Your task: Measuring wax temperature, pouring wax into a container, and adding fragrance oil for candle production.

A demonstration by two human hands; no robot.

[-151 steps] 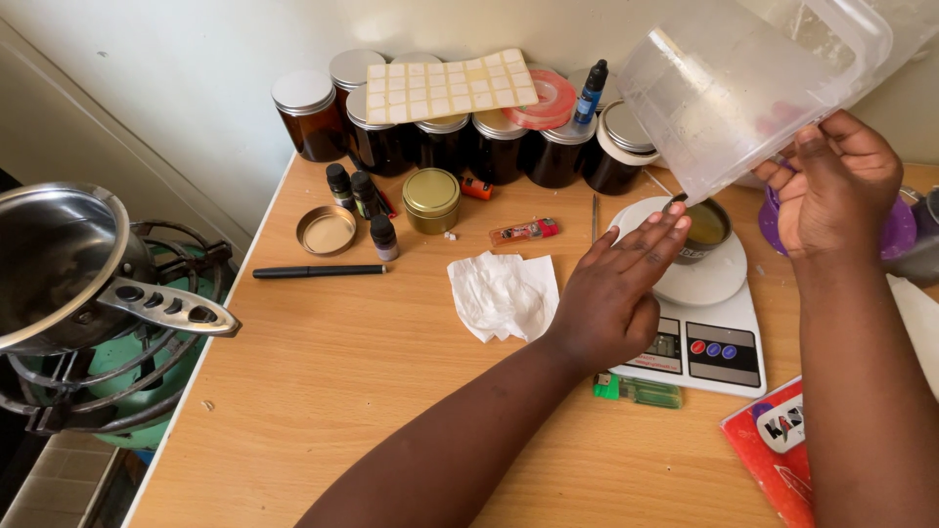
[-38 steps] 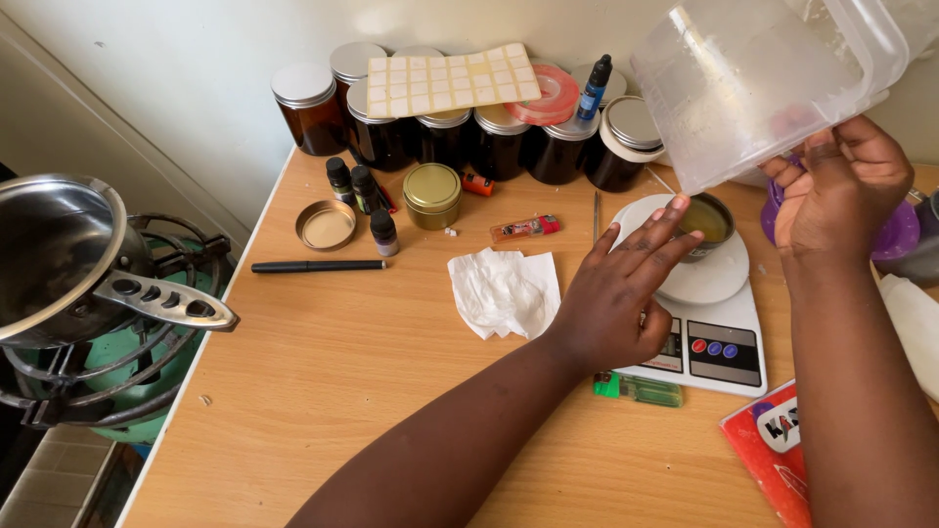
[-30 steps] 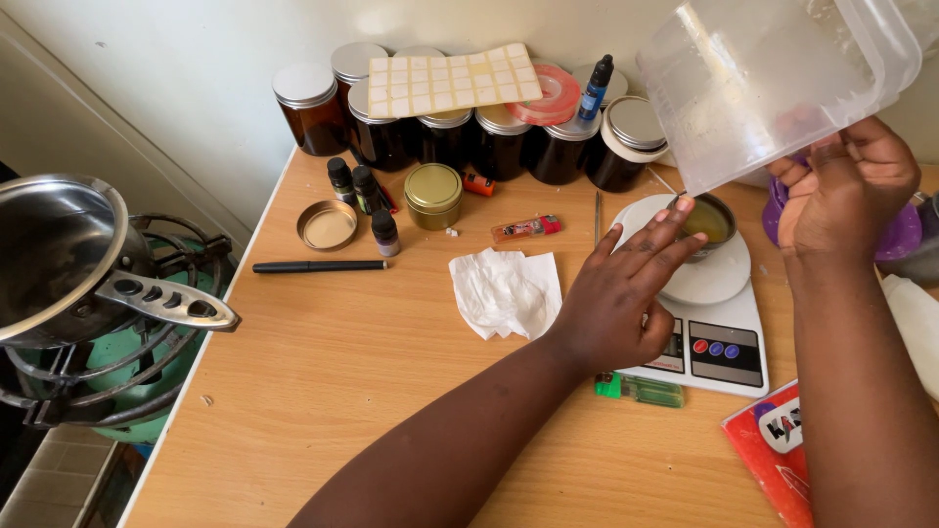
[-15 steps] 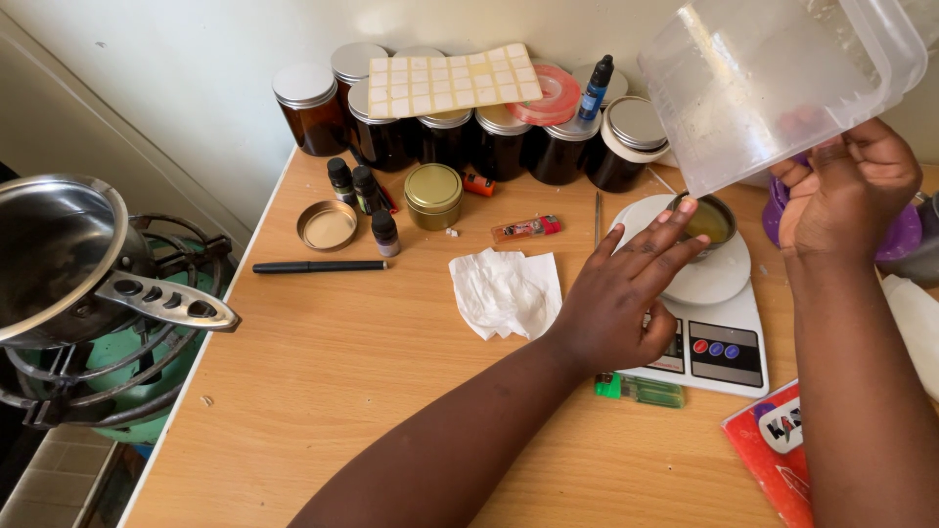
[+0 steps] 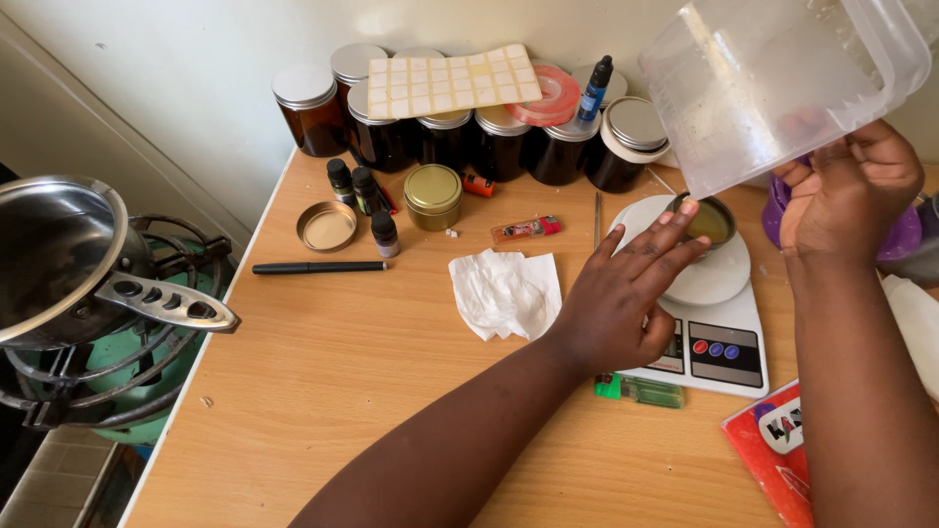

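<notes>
Both hands busy | right hand (image 5: pixel 849 191) grips tilted jug (image 5: pixel 778 83) | left hand (image 5: pixel 616 298) fingers spread—touching tin (image 5: pixel 706 219) on scale (image 5: pixel 712 323) edge

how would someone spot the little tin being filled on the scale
Start at the white kitchen scale on the wooden table's right side. On its round platform sits a small open metal tin holding yellowish liquid, under the tilted clear plastic jug. Unlike the gold lidded tin, it is open.

Clear plastic jug (image 5: pixel 773 88) tilts, its corner over the small tin (image 5: pixel 706 221) on the white scale (image 5: pixel 709 318).

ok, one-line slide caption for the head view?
Right hand tips clear plastic jug over small metal tin on white scale; left hand steadies it.
</notes>
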